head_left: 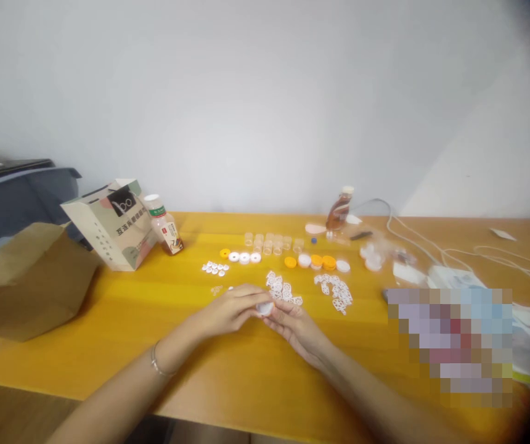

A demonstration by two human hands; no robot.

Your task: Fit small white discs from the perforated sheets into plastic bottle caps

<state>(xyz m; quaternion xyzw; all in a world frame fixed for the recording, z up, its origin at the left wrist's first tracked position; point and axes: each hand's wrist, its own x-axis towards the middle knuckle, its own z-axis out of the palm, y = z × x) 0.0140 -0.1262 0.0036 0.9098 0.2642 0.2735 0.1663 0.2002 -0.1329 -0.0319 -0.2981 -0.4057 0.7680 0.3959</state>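
Over the wooden table (246, 364), my left hand (230, 311) and my right hand (299, 327) meet at a small white round piece (265, 308) that looks like a cap. Fingers of both hands are closed around its edges, so part of it is hidden. Just beyond my fingers lies a pile of flat white cut-out pieces (283, 288), with a second pile of cut-out pieces (334, 290) to its right. Several small white parts (215, 268) sit in a group beyond my left hand.
Clear little cups (269, 243) stand behind rows of white rings (244, 258) and orange discs (323, 263). On the left are a brown paper bag (34, 283), a printed bag (117, 228) and a bottle (166, 228). Another bottle (340, 209) and white cables (422, 240) are at back right.
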